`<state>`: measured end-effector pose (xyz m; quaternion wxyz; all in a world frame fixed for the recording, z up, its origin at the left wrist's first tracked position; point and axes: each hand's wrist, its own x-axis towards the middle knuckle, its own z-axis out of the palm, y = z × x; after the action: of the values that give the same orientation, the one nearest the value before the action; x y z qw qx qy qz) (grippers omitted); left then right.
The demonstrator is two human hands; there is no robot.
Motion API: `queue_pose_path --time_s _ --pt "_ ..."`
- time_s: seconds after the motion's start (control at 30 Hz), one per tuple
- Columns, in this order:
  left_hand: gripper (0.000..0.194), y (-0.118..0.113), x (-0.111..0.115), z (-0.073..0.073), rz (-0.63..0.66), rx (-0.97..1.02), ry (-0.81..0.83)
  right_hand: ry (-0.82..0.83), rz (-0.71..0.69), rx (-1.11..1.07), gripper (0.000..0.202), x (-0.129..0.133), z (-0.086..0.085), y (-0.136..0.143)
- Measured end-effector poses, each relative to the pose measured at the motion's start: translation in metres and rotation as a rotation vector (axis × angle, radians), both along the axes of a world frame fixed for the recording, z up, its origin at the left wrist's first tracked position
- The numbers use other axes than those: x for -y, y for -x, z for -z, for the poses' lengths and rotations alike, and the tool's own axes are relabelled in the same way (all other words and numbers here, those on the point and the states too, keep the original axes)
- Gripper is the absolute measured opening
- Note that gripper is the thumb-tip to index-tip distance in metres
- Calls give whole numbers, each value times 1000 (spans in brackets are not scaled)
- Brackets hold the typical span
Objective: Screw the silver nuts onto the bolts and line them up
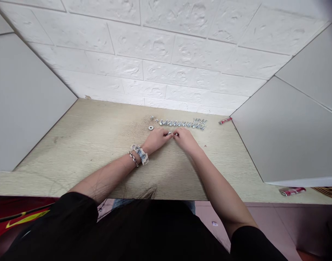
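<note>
My left hand [157,139] has its fingers closed on a small metal part [169,133], its exact shape partly hidden. Close beside it, fingertips nearly touching, my right hand [183,137] pinches something small that I cannot make out. Just beyond both hands runs a row of several silver bolts [179,123] with washers. A shorter group of screws [200,120] lies behind the row's right end. To the left of the row are a flat washer [151,128], a nut [152,118] and a smaller nut [157,120].
The wooden tabletop [106,145] meets a white brick wall [155,76]. Grey panels stand at left [27,98] and right [296,134]. A red battery [225,120] lies by the right panel, and a red cylinder [292,191] at the front right edge.
</note>
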<state>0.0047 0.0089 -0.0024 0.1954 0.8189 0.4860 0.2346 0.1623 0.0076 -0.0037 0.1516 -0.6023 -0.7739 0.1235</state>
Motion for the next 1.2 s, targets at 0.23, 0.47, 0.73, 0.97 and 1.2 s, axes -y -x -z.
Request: queue_pose_path --time_s 0.23,0.47,0.73,0.97,1.2 --pt "39 1 4 -6 114 -167 4 9 28 38 15 -1 -2 1" --pt "35 1 3 -3 154 -186 21 7 36 39 16 0 -1 1" --pt "38 4 2 -4 105 -226 -25 57 40 49 22 4 -8 3" --pt "42 2 4 -6 77 -206 5 70 68 21 23 7 -15 5" --pt "37 2 1 -3 30 -107 29 73 117 7 22 9 -19 6"
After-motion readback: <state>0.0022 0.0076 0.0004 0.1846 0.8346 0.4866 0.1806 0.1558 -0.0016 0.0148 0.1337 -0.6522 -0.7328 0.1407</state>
